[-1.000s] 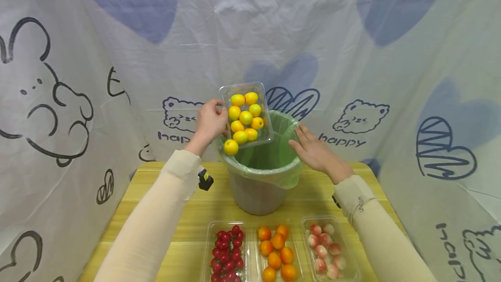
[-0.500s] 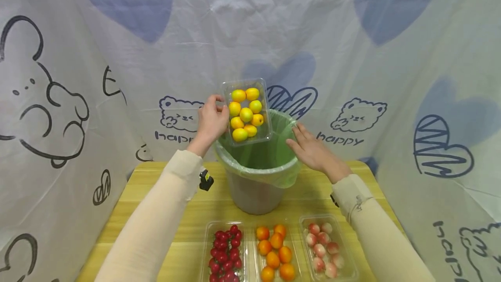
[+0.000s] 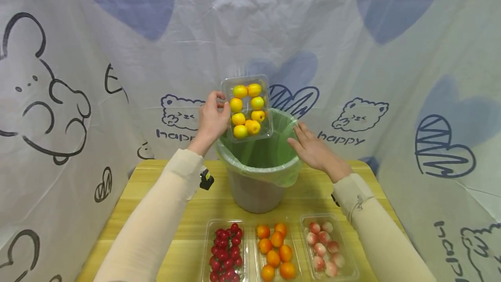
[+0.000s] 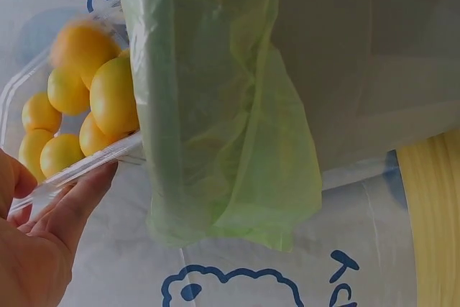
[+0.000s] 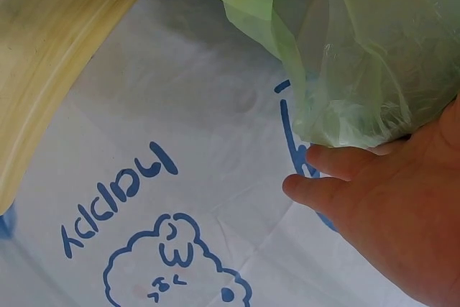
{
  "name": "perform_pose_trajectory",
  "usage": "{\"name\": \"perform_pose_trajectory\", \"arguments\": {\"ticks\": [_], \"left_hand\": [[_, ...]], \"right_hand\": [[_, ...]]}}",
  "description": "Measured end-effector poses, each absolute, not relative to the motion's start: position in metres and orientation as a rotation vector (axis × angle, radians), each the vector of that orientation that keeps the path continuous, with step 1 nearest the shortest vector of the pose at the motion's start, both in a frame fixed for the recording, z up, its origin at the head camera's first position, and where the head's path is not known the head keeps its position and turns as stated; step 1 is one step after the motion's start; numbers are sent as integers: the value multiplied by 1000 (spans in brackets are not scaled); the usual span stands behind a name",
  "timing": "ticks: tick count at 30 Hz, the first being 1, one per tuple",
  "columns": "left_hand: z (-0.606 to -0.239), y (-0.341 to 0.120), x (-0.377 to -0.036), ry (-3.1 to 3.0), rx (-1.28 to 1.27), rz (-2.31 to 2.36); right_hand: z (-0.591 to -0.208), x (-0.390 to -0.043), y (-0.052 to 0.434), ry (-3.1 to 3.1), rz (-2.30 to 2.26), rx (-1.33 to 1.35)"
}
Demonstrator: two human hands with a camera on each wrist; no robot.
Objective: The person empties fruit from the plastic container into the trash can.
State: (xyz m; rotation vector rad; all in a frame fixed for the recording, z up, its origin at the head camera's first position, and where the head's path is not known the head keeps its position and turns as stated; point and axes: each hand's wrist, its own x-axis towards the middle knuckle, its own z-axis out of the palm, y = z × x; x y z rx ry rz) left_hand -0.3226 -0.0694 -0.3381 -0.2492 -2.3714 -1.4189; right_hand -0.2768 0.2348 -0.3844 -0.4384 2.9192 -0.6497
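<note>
My left hand point(image 3: 213, 119): pinches box point(image 3: 246, 106), tilted above bin point(image 3: 256, 195), perhaps so fruit point(image 3: 238, 119) rolls. My right hand point(image 3: 316, 153): straight-fingered against bin's liner point(image 3: 288, 179), perhaps steadying.

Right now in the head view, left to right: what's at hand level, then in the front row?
Hand level: left hand → clear tray of yellow fruit → right hand.
Front row: tray of red fruit → tray of orange fruit → tray of pink-and-white fruit.
Left out: bin, overlapped by the yellow-fruit tray.
</note>
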Motion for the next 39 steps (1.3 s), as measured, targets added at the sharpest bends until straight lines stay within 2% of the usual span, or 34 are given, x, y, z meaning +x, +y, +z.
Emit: {"name": "perform_pose_trajectory", "arguments": {"ticks": [39], "left_hand": [[-336,-69,-321,-2286,-271,-1328]], "right_hand": [[-386,-278,235,2908,-645,-434]]}}
